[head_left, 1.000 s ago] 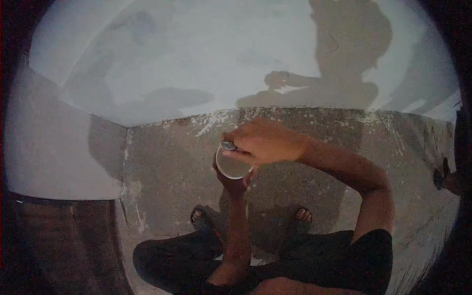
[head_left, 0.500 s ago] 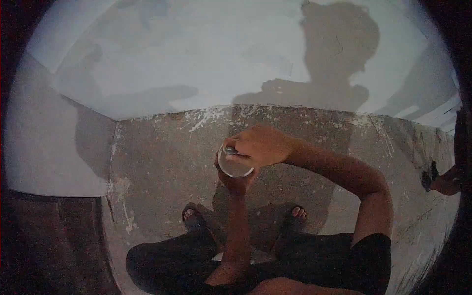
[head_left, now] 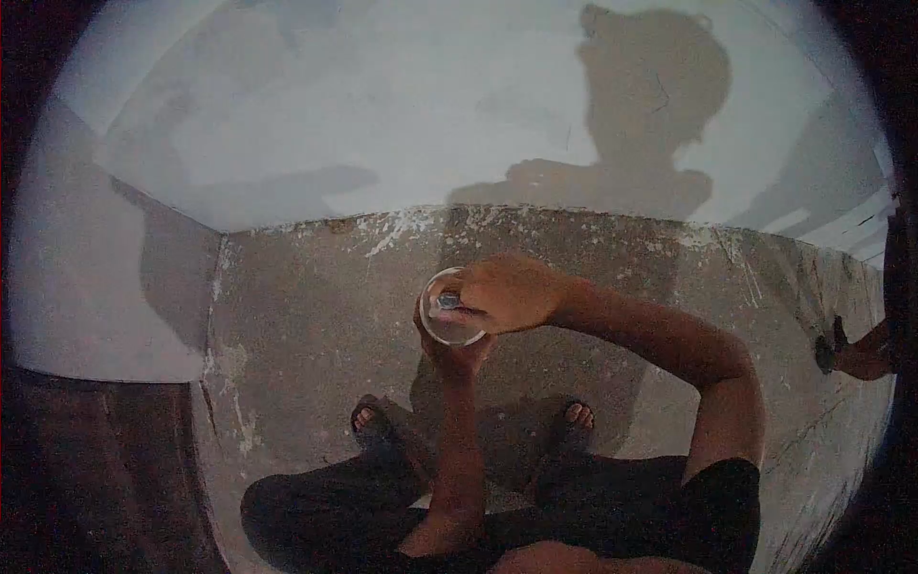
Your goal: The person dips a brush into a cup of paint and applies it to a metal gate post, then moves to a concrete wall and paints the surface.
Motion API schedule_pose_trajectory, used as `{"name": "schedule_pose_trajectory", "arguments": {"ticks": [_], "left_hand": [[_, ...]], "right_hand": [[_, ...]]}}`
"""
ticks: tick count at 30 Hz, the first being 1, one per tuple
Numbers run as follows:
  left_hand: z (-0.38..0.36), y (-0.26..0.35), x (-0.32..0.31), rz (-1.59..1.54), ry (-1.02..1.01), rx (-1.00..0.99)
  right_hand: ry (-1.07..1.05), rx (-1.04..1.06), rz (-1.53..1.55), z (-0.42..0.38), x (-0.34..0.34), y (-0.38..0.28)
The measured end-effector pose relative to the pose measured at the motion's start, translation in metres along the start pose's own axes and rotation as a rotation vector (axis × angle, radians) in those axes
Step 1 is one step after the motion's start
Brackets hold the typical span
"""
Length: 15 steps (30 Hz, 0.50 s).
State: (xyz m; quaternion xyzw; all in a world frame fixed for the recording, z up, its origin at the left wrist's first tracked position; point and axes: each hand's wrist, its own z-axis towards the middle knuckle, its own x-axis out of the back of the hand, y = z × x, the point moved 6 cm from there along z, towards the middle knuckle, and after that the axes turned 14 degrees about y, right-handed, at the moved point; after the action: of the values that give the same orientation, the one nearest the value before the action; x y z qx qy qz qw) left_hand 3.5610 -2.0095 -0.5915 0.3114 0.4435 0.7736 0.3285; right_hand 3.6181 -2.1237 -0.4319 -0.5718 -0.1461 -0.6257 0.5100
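Observation:
My left hand (head_left: pixel 457 356) is wrapped round a round cup (head_left: pixel 453 335) from below, and its pale rim faces up at me. Over the cup's right side lies my right hand (head_left: pixel 516 292), its fingers closed in a pinch. A small shiny metal piece (head_left: pixel 448 300) shows at those fingertips, inside the circle of the rim. The rest of this piece is hidden, so I cannot tell its kind. Much of the cup's far right side is covered by the right hand.
Ahead stands a white wall (head_left: pixel 382 115) bearing my shadow. The rough floor (head_left: pixel 316 316) has white splashes. My sandalled feet (head_left: pixel 365 417) rest below the cup. At the right edge another person's foot (head_left: pixel 863 356) shows. A brown panel (head_left: pixel 105 450) stands at lower left.
My right hand has shifted slightly downward over the cup, and the metal piece has turned at the fingertips. The left hand keeps its hold, and the view has moved slightly.

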Motion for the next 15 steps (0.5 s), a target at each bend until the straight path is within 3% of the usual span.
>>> {"name": "schedule_pose_trajectory", "arguments": {"ticks": [1, 3, 6, 9, 12, 15], "left_hand": [[-0.002, -0.001, 0.001, 0.002, -0.001, 0.003], [-0.008, -0.014, 0.000, -0.023, -0.043, 0.203], [-0.006, -0.008, -0.001, -0.157, -0.015, 0.133], [-0.006, -0.011, -0.001, 0.034, -0.030, 0.107], [-0.003, -0.009, -0.002, 0.013, 0.014, 0.011], [-0.008, -0.017, -0.002, -0.035, 0.006, 0.046]], "right_hand": [[-0.002, -0.001, 0.003, 0.000, 0.000, -0.001], [-0.064, -0.098, 0.000, 0.000, 0.002, 0.000], [-0.073, -0.062, -0.049, 0.002, 0.011, 0.003], [-0.018, -0.016, -0.090, 0.003, 0.012, 0.011], [-0.002, -0.069, -0.104, 0.004, 0.014, 0.012], [0.014, -0.095, 0.013, 0.000, -0.008, 0.017]]}}
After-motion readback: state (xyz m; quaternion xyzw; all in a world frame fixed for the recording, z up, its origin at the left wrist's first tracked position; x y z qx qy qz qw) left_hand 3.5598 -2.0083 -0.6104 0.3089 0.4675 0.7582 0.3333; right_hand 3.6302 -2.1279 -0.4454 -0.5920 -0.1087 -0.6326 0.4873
